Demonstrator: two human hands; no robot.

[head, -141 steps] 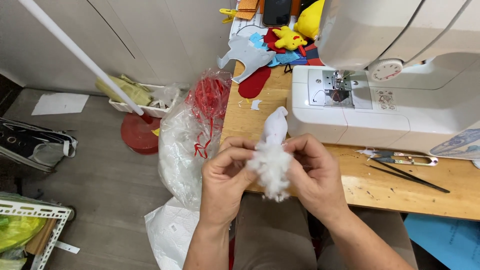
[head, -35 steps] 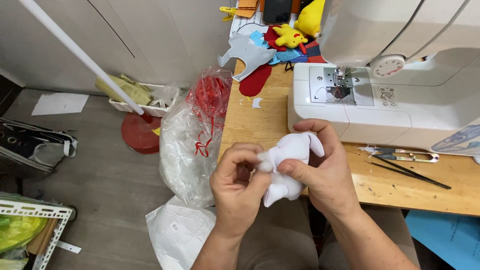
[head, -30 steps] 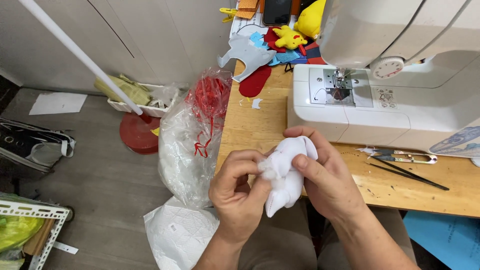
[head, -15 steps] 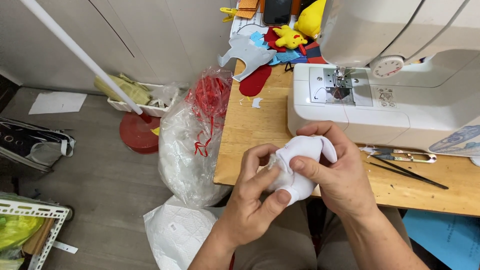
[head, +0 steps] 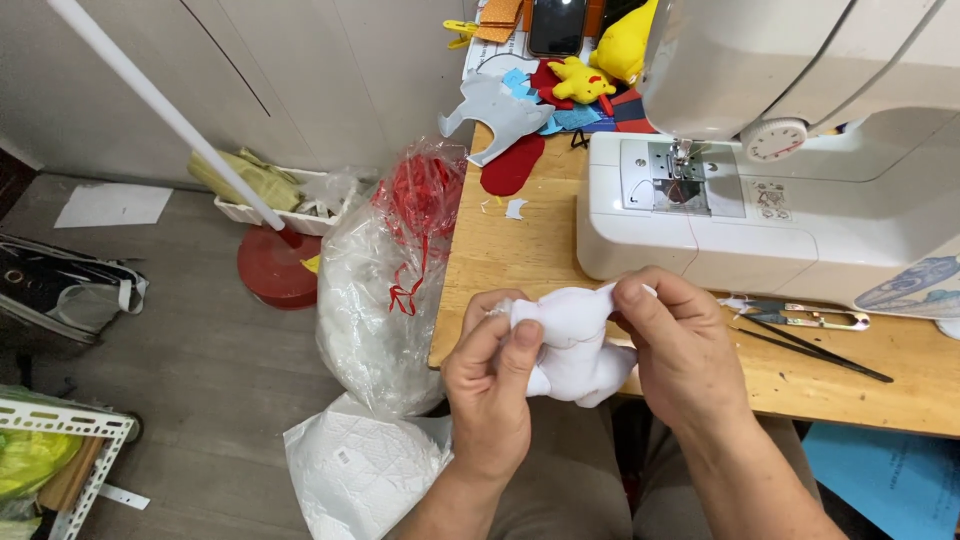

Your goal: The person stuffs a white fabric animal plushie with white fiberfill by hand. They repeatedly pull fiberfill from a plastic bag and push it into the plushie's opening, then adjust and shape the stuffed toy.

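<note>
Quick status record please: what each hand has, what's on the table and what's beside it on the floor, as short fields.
Left hand: pinches the near end of the white stuffed fabric piece
Right hand: grips its upper end
Table: wooden; white sewing machine, thread snips, thin dark rod
Far end: yellow plush toy, felt scraps
Floor: clear bag of stuffing, red stand base

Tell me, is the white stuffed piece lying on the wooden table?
No, the white stuffed piece is held up between the left hand and the right hand, in front of the wooden table edge.
</note>
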